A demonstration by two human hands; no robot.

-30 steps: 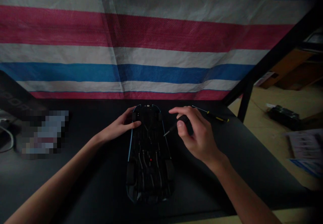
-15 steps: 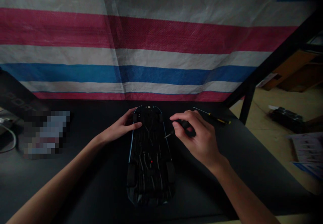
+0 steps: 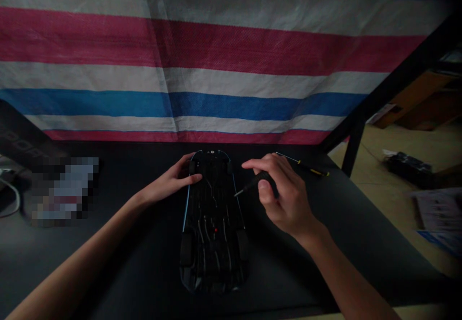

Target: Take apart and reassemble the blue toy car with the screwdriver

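A toy car (image 3: 212,219) lies upside down on the dark table, its black underside facing up and thin blue edges showing along its sides. My left hand (image 3: 178,176) grips its far left side, thumb on the underside and fingers around the edge. In my right hand (image 3: 283,190) is a screwdriver (image 3: 249,186) with a dark handle, held with the index finger stretched out. Its thin metal tip points left, at the car's right edge; whether it touches the car I cannot tell.
Another screwdriver (image 3: 313,168), yellow and black, lies at the far right of the table (image 3: 361,233). A blurred-out flat object (image 3: 68,190) is at the left, by a white cable (image 3: 16,199). Behind hangs a striped sheet (image 3: 216,50); a dark frame post (image 3: 353,149) stands right.
My right thumb has shifted down along the screwdriver handle, so more of the handle shows. The left hand and the car stay put; the view has moved slightly.
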